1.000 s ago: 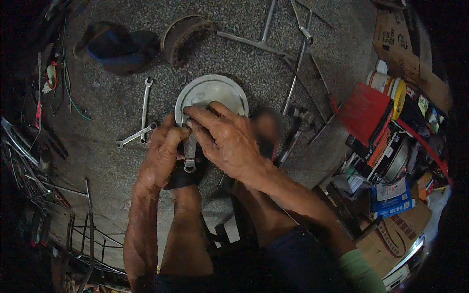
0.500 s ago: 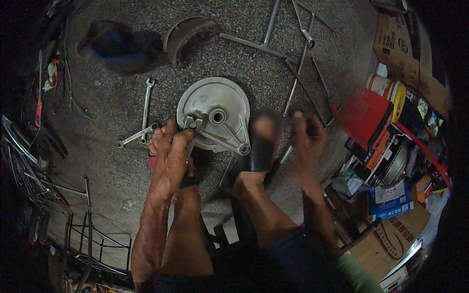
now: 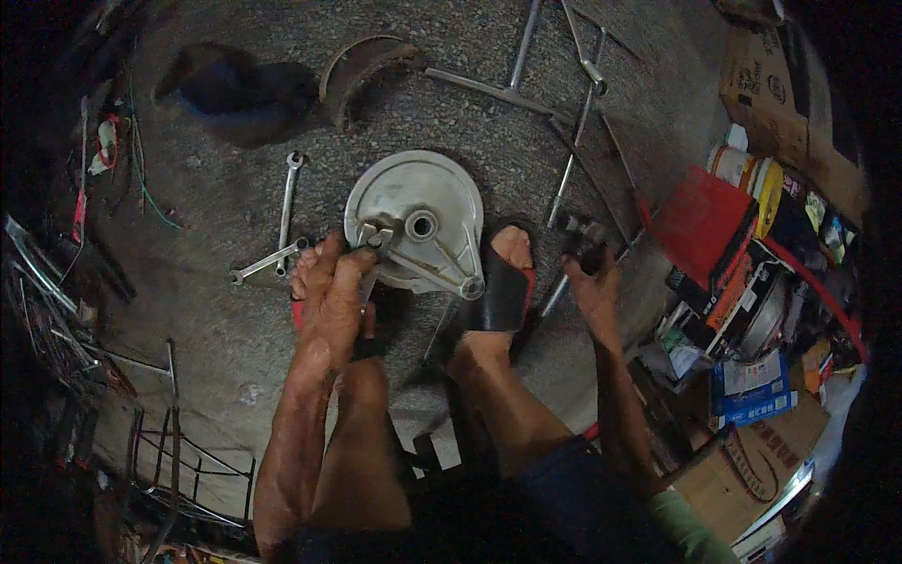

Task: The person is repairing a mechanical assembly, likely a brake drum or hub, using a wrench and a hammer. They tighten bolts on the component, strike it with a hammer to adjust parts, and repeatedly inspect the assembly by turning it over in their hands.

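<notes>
The left hand [image 3: 331,287] is closed around a small metal tool with a red handle end, its tip pressed against the lever fitting on the near-left edge of the round grey brake plate [image 3: 418,221], which lies flat on the rough concrete floor [image 3: 235,329] just ahead of the person's knees. The right hand [image 3: 590,277] is out to the right, well apart from the plate, with its fingers curled around the head of a hammer-like tool [image 3: 573,235] whose handle slants down toward the person — whether the tool is lifted or resting on the floor cannot be told. Between the two hands a foot in a black sandal [image 3: 503,287] is planted beside the plate, its toes touching the plate's right rim. Left of the plate two spanners [image 3: 282,235] lie crossed on the floor, one upright in the view and one slanted. Farther up lies a curved, rusty brake shoe [image 3: 362,66] and beside it a dark blue cloth heap [image 3: 230,89]. Several long metal rods [image 3: 564,141] fan out across the upper right. On the right edge sit a red box [image 3: 700,216], tins and cardboard cartons [image 3: 780,103] — crowded close together. At the lower left a wire rack [image 3: 160,442] stands on the floor.
</notes>
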### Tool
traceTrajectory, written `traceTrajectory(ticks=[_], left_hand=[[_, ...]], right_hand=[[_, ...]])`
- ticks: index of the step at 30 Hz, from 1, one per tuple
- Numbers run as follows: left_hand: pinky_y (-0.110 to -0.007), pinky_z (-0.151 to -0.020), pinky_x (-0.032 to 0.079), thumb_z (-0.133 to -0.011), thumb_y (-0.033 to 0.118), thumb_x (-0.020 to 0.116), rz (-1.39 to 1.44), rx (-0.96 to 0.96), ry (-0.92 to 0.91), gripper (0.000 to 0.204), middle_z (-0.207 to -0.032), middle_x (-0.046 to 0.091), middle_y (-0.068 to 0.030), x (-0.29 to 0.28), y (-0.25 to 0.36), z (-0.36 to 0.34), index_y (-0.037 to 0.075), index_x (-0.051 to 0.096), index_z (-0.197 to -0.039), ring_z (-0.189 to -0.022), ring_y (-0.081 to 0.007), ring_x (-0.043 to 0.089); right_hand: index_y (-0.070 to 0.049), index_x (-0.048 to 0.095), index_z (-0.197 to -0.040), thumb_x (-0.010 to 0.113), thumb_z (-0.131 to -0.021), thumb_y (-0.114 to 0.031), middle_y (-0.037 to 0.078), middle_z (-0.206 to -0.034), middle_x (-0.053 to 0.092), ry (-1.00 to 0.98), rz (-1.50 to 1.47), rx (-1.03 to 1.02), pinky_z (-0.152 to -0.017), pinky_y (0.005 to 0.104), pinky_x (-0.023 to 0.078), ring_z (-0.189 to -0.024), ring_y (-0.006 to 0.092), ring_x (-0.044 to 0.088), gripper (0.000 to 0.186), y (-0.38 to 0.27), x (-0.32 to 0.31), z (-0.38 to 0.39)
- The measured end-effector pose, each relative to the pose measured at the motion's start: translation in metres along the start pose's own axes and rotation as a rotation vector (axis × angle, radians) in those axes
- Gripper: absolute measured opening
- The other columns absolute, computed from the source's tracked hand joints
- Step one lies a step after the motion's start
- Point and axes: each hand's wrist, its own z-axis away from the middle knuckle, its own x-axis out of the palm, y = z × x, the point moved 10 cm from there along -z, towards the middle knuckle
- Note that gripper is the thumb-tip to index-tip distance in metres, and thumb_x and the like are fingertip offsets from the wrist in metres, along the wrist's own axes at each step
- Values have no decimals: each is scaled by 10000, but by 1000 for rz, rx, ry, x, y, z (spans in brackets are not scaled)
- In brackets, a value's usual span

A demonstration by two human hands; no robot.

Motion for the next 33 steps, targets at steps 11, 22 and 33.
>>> traceTrajectory(ticks=[11, 22, 33], left_hand=[[-351, -1016, 372, -871, 399, 517, -192, 339, -109, 638, -1214, 615, -216, 25, 70, -13, -8, 487, -1363, -1134, -294, 564], [-363, -994, 398, -835, 468, 549, -266, 148, -10, 698, -1215, 620, -230, 9, 38, -23, 79, 494, -1412, -1150, -316, 578], [-320, -945, 420, -850, 482, 550, -231, 276, -59, 740, -1177, 640, -198, 14, 52, -16, -9, 471, -1397, -1086, -269, 590]], right_hand=[[45, 499, -1259, 722, -807, -140, 137, -1182, 620, 123, 154, -9, -933, 341, 462, -1046, 225, 587, 537, -3, -3, 2], [20, 509, -1226, 672, -845, -157, 43, -990, 586, 206, -209, 129, -748, 283, 466, -844, 139, 540, 450, -53, 3, 32], [-34, 595, -1135, 677, -865, -196, 90, -979, 660, -67, -135, -86, -760, 320, 511, -857, 191, 633, 325, -198, 59, 45]])
